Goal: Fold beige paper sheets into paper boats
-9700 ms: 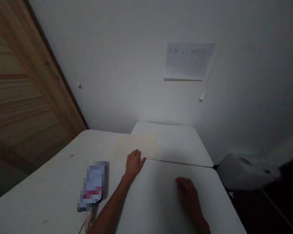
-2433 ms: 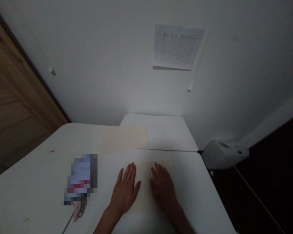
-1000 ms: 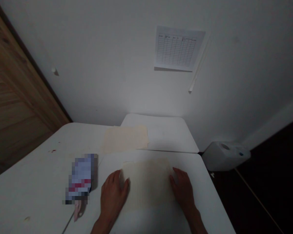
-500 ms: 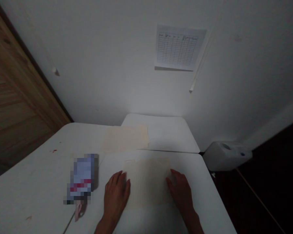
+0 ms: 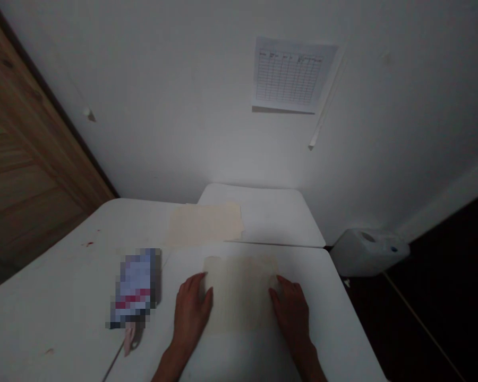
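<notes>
A thin beige sheet [image 5: 241, 297], cloth or paper, lies flat on the white table [image 5: 326, 329] in front of me. At its left edge rests my left hand [image 5: 191, 310], palm down, thumb apart from the fingers. My right hand [image 5: 292, 310] lies at the opposite edge in much the same pose, its thumb and fingertips touching the sheet's side. Neither hand lifts the sheet. Farther back, a second beige sheet [image 5: 205, 225] is spread across the seam between table parts.
Left of my hands is a blurred-out blue and white packet [image 5: 134, 284] with a pinkish strip [image 5: 130, 338] below it. A white plastic jug [image 5: 370, 252] stands beyond the table's right side. On the wall hangs a printed chart [image 5: 290, 77]; a wooden door [image 5: 32, 175] is at left.
My left hand has shifted slightly right and up along the sheet's edge. My right hand has moved a little left. The sheet looks about the same, and the view has tilted slightly.
</notes>
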`<act>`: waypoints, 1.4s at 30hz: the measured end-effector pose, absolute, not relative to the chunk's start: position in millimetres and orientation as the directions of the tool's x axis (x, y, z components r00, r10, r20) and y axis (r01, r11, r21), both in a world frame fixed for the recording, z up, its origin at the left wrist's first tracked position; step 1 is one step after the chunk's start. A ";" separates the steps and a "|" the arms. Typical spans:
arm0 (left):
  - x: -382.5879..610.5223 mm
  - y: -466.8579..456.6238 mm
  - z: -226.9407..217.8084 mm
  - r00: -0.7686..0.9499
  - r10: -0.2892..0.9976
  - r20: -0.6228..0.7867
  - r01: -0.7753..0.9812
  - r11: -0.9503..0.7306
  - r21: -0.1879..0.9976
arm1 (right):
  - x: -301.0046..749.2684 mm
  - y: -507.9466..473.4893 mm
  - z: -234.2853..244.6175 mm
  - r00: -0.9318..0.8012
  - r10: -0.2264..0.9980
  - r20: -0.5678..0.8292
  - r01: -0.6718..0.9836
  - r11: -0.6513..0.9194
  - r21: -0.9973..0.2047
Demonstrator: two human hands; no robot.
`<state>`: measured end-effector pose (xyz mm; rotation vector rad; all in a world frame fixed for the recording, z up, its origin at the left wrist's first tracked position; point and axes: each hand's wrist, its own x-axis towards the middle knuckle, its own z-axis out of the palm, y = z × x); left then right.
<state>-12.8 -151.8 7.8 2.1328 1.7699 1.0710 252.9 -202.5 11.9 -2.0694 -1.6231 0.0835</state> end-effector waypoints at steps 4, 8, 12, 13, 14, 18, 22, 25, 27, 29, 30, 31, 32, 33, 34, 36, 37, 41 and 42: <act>-10.7 -146.6 9.2 -0.061 0.936 0.347 0.675 -0.218 0.705 | 251.3 -203.4 8.2 0.288 0.915 0.282 0.887 -0.144 -0.438; -10.9 -142.7 13.3 -0.138 0.966 0.218 0.560 -0.105 0.822 | 252.0 -202.9 6.9 0.307 0.909 0.281 0.858 -0.137 -0.494; -13.6 -142.2 23.2 -0.097 0.987 0.127 0.467 -0.067 0.882 | 258.1 -199.5 7.1 0.339 0.900 0.273 0.799 -0.122 -0.589; -14.1 -142.6 25.6 -0.095 0.989 0.109 0.441 -0.057 0.896 | 260.1 -198.2 7.3 0.352 0.897 0.267 0.779 -0.123 -0.614; -14.4 -143.0 27.5 -0.101 0.991 0.091 0.410 -0.042 0.911 | 262.1 -196.7 7.5 0.366 0.894 0.259 0.758 -0.126 -0.639; -14.3 -144.6 30.9 -0.139 0.990 -0.001 0.229 0.033 0.973 | 270.8 -190.8 9.2 0.435 0.879 0.196 0.665 -0.166 -0.728; -12.8 -146.0 34.4 -0.129 0.985 -0.116 0.049 0.123 0.991 | 281.0 -187.4 11.1 0.467 0.876 0.124 0.532 -0.166 -0.830; -11.1 -146.5 37.5 -0.142 0.978 -0.152 0.003 0.154 0.988 | 288.7 -186.2 12.4 0.447 0.889 0.102 0.402 -0.098 -0.910; -10.2 -146.2 37.7 -0.156 0.977 -0.148 -0.020 0.147 0.989 | 293.2 -185.8 12.9 0.421 0.904 0.071 0.332 -0.081 -0.940; -9.9 -145.4 36.1 -0.171 0.975 -0.142 -0.040 0.137 0.990 | 297.0 -185.8 12.9 0.400 0.916 0.036 0.285 -0.087 -0.954; -10.0 -145.1 35.1 -0.172 0.975 -0.141 -0.046 0.135 0.990 | 298.6 -185.8 12.7 0.391 0.920 0.023 0.271 -0.092 -0.958; -10.1 -144.9 34.3 -0.169 0.975 -0.143 -0.052 0.136 0.989 | 300.0 -185.9 12.4 0.385 0.923 0.013 0.260 -0.095 -0.961; -10.3 -144.9 33.9 -0.163 0.976 -0.147 -0.058 0.140 0.988 | 301.3 -185.9 12.2 0.378 0.926 0.005 0.254 -0.098 -0.962; -10.5 -145.0 33.9 -0.156 0.976 -0.154 -0.067 0.145 0.987 | 302.4 -186.0 12.0 0.373 0.928 0.000 0.252 -0.101 -0.963; -10.7 -145.2 34.3 -0.150 0.975 -0.162 -0.076 0.152 0.985 | 303.3 -186.0 11.9 0.367 0.930 -0.005 0.253 -0.105 -0.962; -11.0 -145.6 36.0 -0.147 0.973 -0.176 -0.084 0.165 0.983 | 304.7 -186.4 12.4 0.356 0.934 -0.026 0.256 -0.124 -0.959; -11.1 -145.6 36.7 -0.154 0.972 -0.177 -0.076 0.167 0.983 | 305.2 -186.8 13.1 0.349 0.936 -0.040 0.255 -0.136 -0.958; -12.2 -143.7 35.9 -0.209 0.969 -0.134 0.005 0.138 0.990 | 305.7 -188.8 18.1 0.317 0.947 -0.043 0.272 -0.134 -0.953; -12.8 -143.0 34.9 -0.220 0.968 -0.118 0.026 0.127 0.992 | 305.6 -189.2 19.5 0.311 0.950 -0.033 0.289 -0.128 -0.949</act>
